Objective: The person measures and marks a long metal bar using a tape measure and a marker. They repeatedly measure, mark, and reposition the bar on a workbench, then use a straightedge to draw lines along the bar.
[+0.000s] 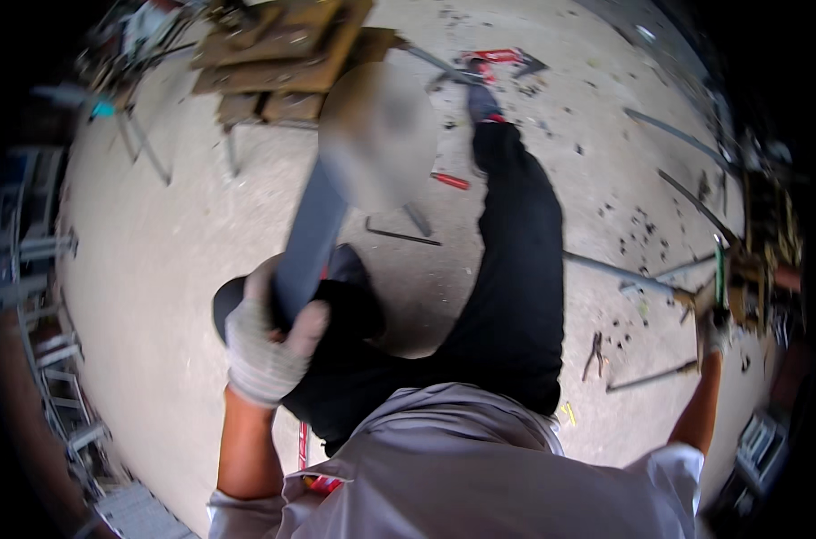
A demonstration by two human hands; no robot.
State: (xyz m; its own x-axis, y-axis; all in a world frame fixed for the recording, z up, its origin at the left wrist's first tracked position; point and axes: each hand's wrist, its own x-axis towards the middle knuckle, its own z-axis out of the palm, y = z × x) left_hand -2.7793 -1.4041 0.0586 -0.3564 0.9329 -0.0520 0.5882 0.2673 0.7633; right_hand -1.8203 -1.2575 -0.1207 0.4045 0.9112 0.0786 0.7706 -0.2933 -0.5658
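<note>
My left hand (266, 350), in a pale knitted glove with bare fingertips, is closed round a dark grey flat bar (313, 242) above my left knee. At the bar's far end is a round, pale disc-like shape (376, 135), too smeared to make out. Far to the right, my right hand (715, 334), also gloved, is beside a wooden stand. A thin green stick-like thing (719, 268) rises just beyond it. The fingers of this hand are too small and dark to read.
A stacked wooden block (286, 54) on metal legs stands ahead left. On the floor lie a bent hex key (403, 236), a red-handled tool (450, 181), pliers (594, 355) and scattered dark bits. Metal bars (623, 271) stretch near my right leg. Metal frames (62, 386) line the left.
</note>
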